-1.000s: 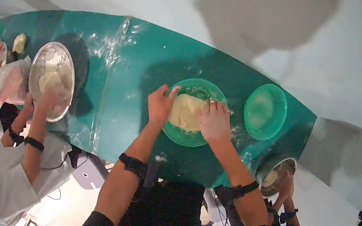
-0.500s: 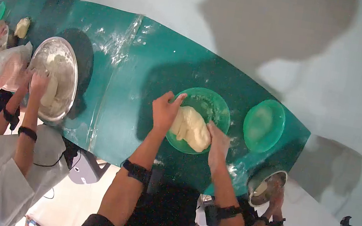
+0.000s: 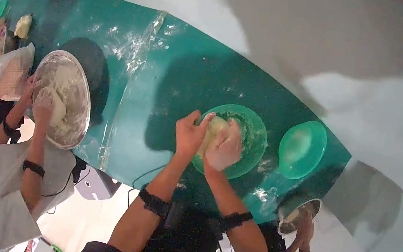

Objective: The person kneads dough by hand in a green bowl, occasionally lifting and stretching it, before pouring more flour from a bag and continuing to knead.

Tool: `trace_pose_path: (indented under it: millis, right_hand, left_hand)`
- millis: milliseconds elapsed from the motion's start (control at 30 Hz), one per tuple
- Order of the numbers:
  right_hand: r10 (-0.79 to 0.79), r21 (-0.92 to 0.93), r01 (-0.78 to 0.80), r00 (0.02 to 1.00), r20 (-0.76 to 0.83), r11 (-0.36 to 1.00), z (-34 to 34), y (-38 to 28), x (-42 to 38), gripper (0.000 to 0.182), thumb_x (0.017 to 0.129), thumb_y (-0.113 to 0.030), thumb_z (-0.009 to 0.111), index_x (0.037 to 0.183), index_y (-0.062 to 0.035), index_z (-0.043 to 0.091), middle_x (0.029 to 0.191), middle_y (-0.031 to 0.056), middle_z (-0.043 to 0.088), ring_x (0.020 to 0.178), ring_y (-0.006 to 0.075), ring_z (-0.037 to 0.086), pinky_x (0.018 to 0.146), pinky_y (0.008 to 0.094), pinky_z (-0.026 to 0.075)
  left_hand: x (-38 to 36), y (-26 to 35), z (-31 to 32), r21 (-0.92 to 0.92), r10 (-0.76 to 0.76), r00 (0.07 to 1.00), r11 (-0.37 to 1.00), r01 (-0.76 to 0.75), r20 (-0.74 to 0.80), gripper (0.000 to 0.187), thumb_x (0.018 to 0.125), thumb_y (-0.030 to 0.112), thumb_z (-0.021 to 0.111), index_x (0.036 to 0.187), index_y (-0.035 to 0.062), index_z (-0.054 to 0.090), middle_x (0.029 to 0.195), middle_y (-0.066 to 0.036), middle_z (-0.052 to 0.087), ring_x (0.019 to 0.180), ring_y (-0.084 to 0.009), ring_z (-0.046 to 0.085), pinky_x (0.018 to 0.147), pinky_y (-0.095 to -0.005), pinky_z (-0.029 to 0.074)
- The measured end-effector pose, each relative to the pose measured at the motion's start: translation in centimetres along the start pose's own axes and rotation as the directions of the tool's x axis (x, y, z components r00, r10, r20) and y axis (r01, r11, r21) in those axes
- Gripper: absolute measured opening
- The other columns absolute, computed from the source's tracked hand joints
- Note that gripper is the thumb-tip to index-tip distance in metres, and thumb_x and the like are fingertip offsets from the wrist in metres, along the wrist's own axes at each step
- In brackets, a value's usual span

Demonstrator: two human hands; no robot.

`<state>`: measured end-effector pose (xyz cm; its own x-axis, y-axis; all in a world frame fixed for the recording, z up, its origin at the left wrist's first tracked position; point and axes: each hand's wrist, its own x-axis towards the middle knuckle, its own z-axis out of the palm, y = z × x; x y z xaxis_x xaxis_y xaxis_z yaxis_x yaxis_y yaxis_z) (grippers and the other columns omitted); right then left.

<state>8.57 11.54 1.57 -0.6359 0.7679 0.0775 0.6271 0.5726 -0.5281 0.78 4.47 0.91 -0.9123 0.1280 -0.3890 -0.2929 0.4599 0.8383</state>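
A translucent green bowl point(image 3: 255, 153) stands on the green table in front of me, with pale dough point(image 3: 216, 128) in its left half. My left hand point(image 3: 190, 135) is closed at the bowl's left rim, its thumb over the inside beside the dough. On top of the dough, my right hand point(image 3: 225, 148) presses down with curled fingers, hiding much of it. Flour or dough residue coats the bowl's bare right side.
A second green bowl point(image 3: 301, 149) stands to the right. At left, a co-worker's hands work dough in a large metal bowl point(image 3: 78, 106). Another person's hands are in a smaller metal bowl point(image 3: 286, 227) at lower right. Flour marks point(image 3: 128, 50) lie on the green table point(image 3: 166, 83).
My right hand has moved left from the dough's right side onto its top. The dough, spread long before, is now bunched at the bowl's left. The view has shifted slightly.
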Motion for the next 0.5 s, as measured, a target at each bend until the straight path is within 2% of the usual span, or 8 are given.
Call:
trace_pose_path:
  millis: [33,133,233,333,367,467,500]
  right_hand:
    - [-0.068,-0.102,0.064,0.997,-0.035,0.993,0.8,0.0,0.6,0.027,0.1,-0.029,0.059,0.117,-0.008,0.066,0.12,0.0166,0.07,0.106,0.0383,0.067,0.092,0.0515,0.053]
    - [-0.092,-0.24,0.116,0.99,0.11,0.964,2.3,2.2,3.1,0.022,0.098,-0.024,0.061,0.113,-0.0099,0.069,0.114,0.0151,0.071,0.102,0.036,0.068,0.091,0.0505,0.053]
    - [-0.281,-0.211,0.278,0.96,0.014,0.937,2.6,2.9,4.8,0.014,0.098,-0.022,0.061,0.101,-0.0101,0.068,0.094,0.0124,0.07,0.086,0.0354,0.068,0.078,0.0502,0.054]
    - [-0.214,-0.118,0.199,0.967,-0.137,0.973,3.2,3.0,6.4,0.015,0.099,-0.021,0.06,0.088,-0.0117,0.064,0.077,0.0106,0.064,0.07,0.0353,0.064,0.064,0.0495,0.051]
    - [-0.235,-0.16,0.207,0.954,-0.184,0.965,3.3,3.5,6.7,0.024,0.099,-0.022,0.061,0.079,-0.011,0.056,0.071,0.0099,0.06,0.06,0.0356,0.059,0.054,0.0489,0.046]
    - [-0.108,-0.18,0.095,0.992,-0.06,0.979,3.0,3.4,6.3,0.022,0.1,-0.025,0.059,0.087,-0.0083,0.064,0.077,0.0111,0.067,0.069,0.037,0.064,0.065,0.0502,0.05]
    - [-0.141,-0.115,0.136,0.989,-0.036,0.984,2.9,2.9,6.5,0.022,0.101,-0.026,0.058,0.092,-0.0072,0.066,0.083,0.0123,0.069,0.075,0.0375,0.065,0.071,0.0507,0.051]
  left_hand:
    - [0.0,-0.1,0.1,-0.006,0.019,1.0,1.0,-0.019,0.006,0.053,0.092,0.031,0.08,0.072,-0.0031,0.045,0.064,-0.021,0.033,0.07,-0.03,0.021,0.051,-0.0421,0.031]
    - [-0.2,-0.5,0.3,-0.005,0.095,0.995,0.995,-0.096,-0.032,0.05,0.094,0.029,0.078,0.074,-0.0025,0.046,0.064,-0.022,0.035,0.072,-0.0307,0.021,0.05,-0.0423,0.032]
    - [-0.4,-0.5,0.5,0.036,0.065,0.997,0.997,-0.063,-0.049,0.049,0.093,0.029,0.078,0.074,-0.0021,0.045,0.064,-0.022,0.035,0.072,-0.03,0.021,0.05,-0.042,0.033]
    - [-0.6,-0.5,0.6,0.081,0.131,0.988,0.989,-0.124,-0.088,0.048,0.093,0.028,0.078,0.074,-0.0017,0.045,0.065,-0.022,0.035,0.073,-0.0307,0.021,0.05,-0.0422,0.033]
    - [-0.7,-0.8,0.7,0.067,0.105,0.991,0.993,-0.099,-0.082,0.047,0.094,0.027,0.077,0.074,-0.0013,0.045,0.065,-0.023,0.036,0.071,-0.0305,0.021,0.051,-0.0424,0.034]
    - [-1.0,0.3,0.4,0.023,0.107,0.989,0.994,-0.106,-0.104,0.047,0.094,0.028,0.078,0.074,-0.0011,0.047,0.065,-0.026,0.041,0.069,-0.0403,0.025,0.051,-0.0444,0.037]
    - [-0.6,0.4,0.4,0.064,0.166,0.977,0.985,-0.159,-0.136,0.047,0.094,0.029,0.078,0.074,-0.0011,0.048,0.065,-0.026,0.043,0.069,-0.0433,0.028,0.051,-0.0452,0.037]
